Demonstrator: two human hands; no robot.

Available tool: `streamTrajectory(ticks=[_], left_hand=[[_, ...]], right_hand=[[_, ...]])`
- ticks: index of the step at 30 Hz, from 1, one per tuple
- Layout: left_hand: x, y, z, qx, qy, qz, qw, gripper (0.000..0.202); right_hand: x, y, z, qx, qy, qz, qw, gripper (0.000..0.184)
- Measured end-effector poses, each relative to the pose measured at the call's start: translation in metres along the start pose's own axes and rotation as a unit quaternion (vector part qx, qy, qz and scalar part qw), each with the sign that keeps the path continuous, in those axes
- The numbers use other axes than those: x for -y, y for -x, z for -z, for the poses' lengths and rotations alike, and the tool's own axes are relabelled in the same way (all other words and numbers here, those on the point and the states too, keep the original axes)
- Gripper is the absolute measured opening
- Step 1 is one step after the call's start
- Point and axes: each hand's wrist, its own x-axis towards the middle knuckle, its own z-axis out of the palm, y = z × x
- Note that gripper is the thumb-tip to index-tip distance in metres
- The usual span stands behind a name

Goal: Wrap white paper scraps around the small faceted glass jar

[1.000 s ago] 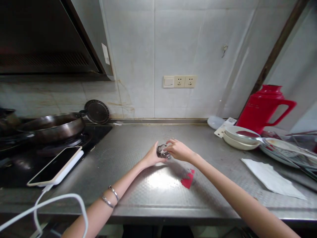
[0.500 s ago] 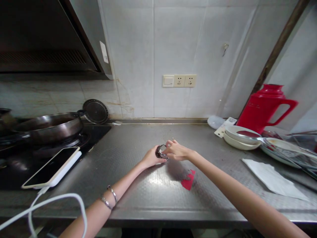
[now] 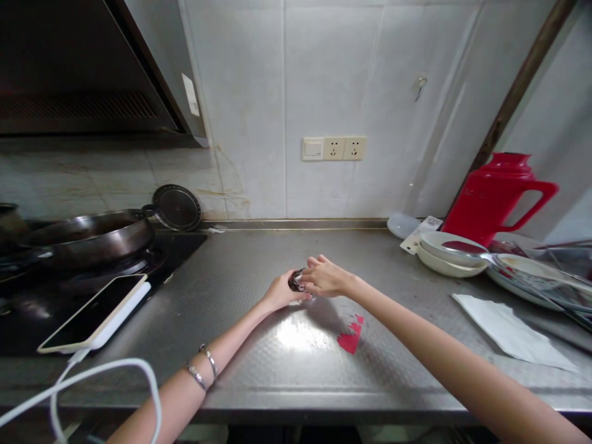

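Both my hands meet over the middle of the steel counter [image 3: 259, 265]. My left hand [image 3: 279, 292] cups a small dark, shiny object [image 3: 296, 281] from the left, its fingers curled round it. From the right, my right hand [image 3: 326, 277] covers the same object, fingers closed on its top and side. Most of the object is hidden between the hands; I cannot make out what it is. A small red scrap [image 3: 351, 336] lies on the counter just in front of my right wrist.
A phone [image 3: 94, 313] on a white block with a white cable [image 3: 87, 382] lies at the left, beside a dark pan [image 3: 87, 234] on the stove. At the right stand a red jug [image 3: 494, 197], stacked white bowls [image 3: 446, 256], plates and a white paper sheet [image 3: 509, 333].
My right hand's fingers have closed down over the object, hiding more of it. Both hands stay in the same spot.
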Motion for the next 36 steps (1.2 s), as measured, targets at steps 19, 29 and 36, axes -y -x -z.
streamTrajectory(ticks=[19,29,36], left_hand=[[0.007,-0.001,-0.002,-0.001,0.018,-0.018,1.000,0.066],[0.002,0.001,0.001,-0.002,-0.008,-0.014,1.000,0.070],[0.005,0.000,0.000,-0.002,-0.023,-0.014,1.000,0.065]], right_hand=[[-0.003,-0.003,0.006,0.094,-0.165,-0.103,0.976,0.047],[0.007,0.001,0.003,0.057,0.014,-0.042,0.997,0.041],[0.008,0.003,0.009,0.082,0.072,-0.038,0.993,0.038]])
